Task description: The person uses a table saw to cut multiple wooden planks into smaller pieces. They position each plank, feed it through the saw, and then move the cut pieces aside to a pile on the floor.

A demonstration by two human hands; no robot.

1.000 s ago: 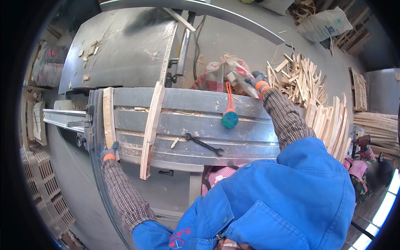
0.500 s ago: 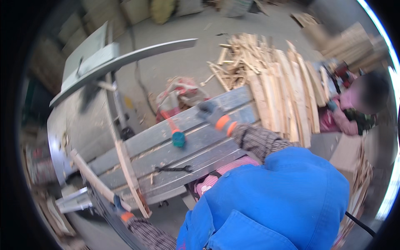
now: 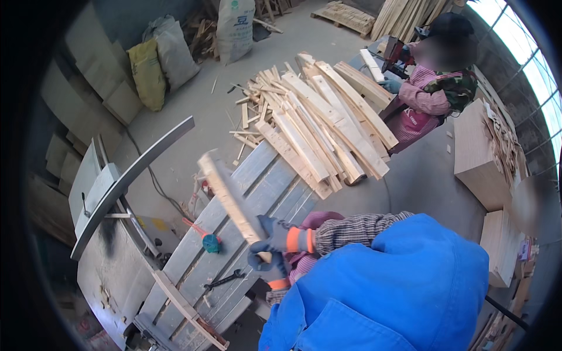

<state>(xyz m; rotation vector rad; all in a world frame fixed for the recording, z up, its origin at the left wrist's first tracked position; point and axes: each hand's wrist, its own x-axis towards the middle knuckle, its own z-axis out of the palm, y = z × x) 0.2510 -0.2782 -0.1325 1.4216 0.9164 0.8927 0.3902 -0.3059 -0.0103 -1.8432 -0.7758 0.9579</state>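
While gloved hands (image 3: 276, 234) clasp a straight wooden strip (image 3: 227, 196), grooved metal tabletop (image 3: 190, 257)

Bright blue garment (image 3: 386, 281), stitched seams (image 3: 333, 304); finely striped dark sleeves (image 3: 354, 233); blue-grey gloves (image 3: 273, 231) (wrist bands (image 3: 292, 240) bright orange).

A woodworking workshop here, and look: planks (image 3: 336, 120) piled over a slatted metal desk (image 3: 186, 253), a spanner (image 3: 224, 281) lying on it, offcuts (image 3: 261, 99) heaped beyond, stuffed sacks (image 3: 236, 32) behind!

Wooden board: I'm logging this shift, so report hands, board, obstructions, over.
Left hand and right hand closed on wooden board. Board held above slatted metal table. Open-end wrench lying on table nearby.
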